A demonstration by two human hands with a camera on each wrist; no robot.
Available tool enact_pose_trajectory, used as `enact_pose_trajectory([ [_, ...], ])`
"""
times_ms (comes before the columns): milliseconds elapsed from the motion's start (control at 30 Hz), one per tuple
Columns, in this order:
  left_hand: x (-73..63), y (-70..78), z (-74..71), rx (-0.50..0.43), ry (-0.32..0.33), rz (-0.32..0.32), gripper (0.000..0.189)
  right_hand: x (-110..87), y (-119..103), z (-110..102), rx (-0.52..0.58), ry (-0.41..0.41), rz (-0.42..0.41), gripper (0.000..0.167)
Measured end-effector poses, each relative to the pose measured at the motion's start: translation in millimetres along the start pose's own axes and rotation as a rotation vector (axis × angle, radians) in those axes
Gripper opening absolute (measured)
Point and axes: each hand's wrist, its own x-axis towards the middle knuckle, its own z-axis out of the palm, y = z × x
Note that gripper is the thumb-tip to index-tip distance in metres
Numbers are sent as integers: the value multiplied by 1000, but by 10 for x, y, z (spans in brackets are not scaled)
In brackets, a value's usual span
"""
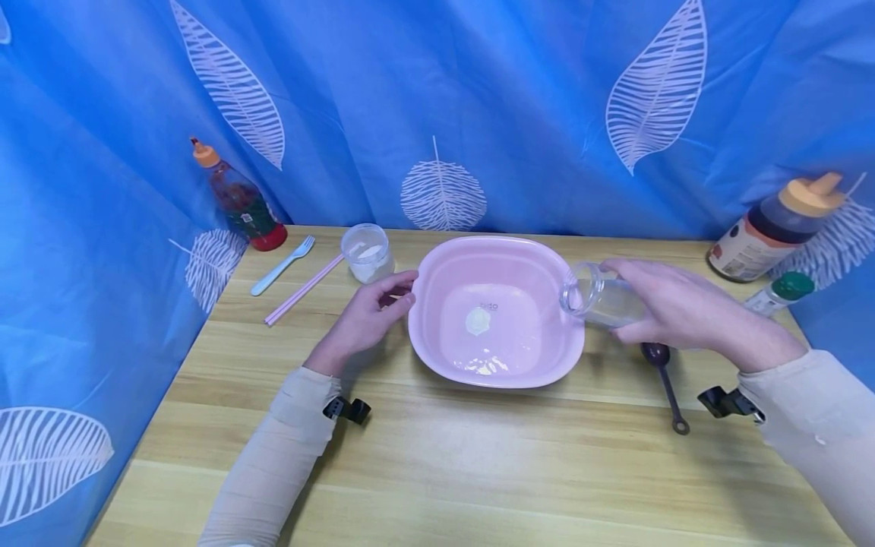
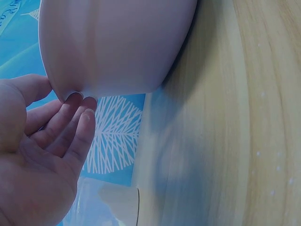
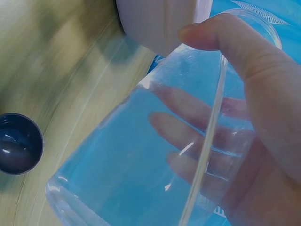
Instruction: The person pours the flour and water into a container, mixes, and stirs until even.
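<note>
A pink basin (image 1: 526,338) stands on the table, with bright glints on its bottom. My left hand (image 1: 362,320) holds its left rim, the thumb at the edge and the fingertips under the lip in the left wrist view. My right hand (image 1: 673,305) grips a clear jar (image 1: 618,302), tilted so that its mouth lies over the basin's right rim. Through the jar wall, the right wrist view shows the curled fingers (image 3: 183,101). A clear liquid appears to be inside the jar; its level is hard to tell.
Beyond my left hand are a jar of white powder (image 1: 372,262), pink chopsticks (image 1: 304,290), a light-blue fork (image 1: 282,266) and a red sauce bottle (image 1: 246,201). Rightward lie a dark measuring spoon (image 1: 666,384), a green-capped container (image 1: 782,292) and a dark sauce bottle (image 1: 766,232). A blue curtain (image 1: 519,114) hangs behind.
</note>
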Motion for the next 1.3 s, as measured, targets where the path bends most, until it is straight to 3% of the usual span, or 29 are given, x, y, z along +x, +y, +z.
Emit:
enact_pose_trajectory([
  [767,-17,2,3,-9,2,-12,46,2,-16,2,2,-17,9,96],
  [1300,6,-31,-9,4,-2,15,46,4,-13,-4,4,-11,11,96],
])
